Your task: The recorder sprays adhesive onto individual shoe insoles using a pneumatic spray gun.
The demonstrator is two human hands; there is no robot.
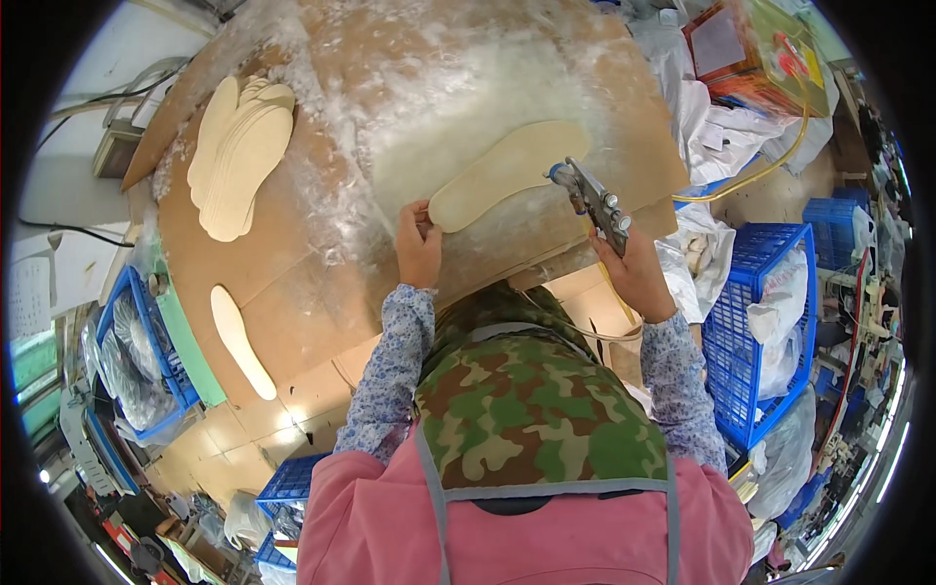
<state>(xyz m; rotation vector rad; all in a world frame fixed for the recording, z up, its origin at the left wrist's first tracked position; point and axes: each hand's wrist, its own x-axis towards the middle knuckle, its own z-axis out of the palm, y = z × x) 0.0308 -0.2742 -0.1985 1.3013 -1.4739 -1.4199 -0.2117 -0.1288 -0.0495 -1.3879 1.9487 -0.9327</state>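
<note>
A cream shoe insole lies flat on the cardboard, angled up toward the right. My left hand pinches its near left end between thumb and fingers. Around the handle of a metal spray gun, the fingers of my right hand are closed. The gun's blue-ringed front points left over the insole's right part, a little above it. At the far left sits a fanned pile of insoles. One more insole lies alone near the left edge of the cardboard.
White fluffy residue coats much of the cardboard. A yellow hose runs near an orange-and-green can at the far right. Blue crates with plastic bags stand to the right; another blue crate is at the left.
</note>
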